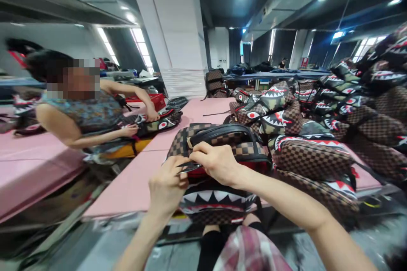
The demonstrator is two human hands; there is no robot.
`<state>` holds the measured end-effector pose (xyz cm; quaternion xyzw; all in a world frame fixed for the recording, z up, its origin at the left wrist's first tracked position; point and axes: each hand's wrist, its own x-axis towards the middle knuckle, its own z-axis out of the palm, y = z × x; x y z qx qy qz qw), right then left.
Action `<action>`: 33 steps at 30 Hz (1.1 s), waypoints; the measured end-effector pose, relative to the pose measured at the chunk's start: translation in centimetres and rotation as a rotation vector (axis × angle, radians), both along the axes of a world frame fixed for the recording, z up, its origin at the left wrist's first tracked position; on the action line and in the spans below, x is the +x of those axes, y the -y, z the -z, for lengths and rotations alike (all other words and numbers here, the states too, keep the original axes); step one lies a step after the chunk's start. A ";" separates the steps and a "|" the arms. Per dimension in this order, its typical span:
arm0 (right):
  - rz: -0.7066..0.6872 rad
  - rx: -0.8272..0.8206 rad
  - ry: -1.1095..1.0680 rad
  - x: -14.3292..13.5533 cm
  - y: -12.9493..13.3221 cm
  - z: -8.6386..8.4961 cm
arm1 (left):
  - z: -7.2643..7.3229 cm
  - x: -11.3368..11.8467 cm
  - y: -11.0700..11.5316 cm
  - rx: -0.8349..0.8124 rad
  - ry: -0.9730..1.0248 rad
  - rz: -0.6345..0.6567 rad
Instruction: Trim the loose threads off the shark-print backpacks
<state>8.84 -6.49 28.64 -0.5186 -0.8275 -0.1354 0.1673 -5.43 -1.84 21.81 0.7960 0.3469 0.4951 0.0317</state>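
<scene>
A brown checkered backpack [210,198] with a printed shark mouth stands in front of me at the table's edge. Its top is unzipped, and red lining shows inside. My right hand [219,163] is closed on small dark thread snips [189,168], whose blades are apart and point left. My left hand [168,184] is closed at the left side of the bag's opening, close to the blade tips. Its fingers seem to pinch the bag's edge, though the fingertips are mostly hidden. A black carry handle [219,132] arches over the far side of the bag.
Several similar backpacks [313,156] are heaped to the right on the pink tabletop [127,184]. Across on the left, a co-worker [85,114] handles another shark-print bag [162,123]. A white pillar [173,29] rises behind the table.
</scene>
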 end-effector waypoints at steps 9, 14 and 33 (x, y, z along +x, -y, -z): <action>0.209 0.267 0.058 0.5 3.2 -0.3 | -1.7 -2.4 0.6 -0.426 0.246 0.101; 0.131 0.298 -0.008 -0.3 2.0 0.3 | -2.2 -3.3 0.4 -0.603 0.393 0.190; 0.106 0.290 0.139 -3.0 1.4 0.0 | -0.8 -3.3 0.9 -0.476 0.376 0.164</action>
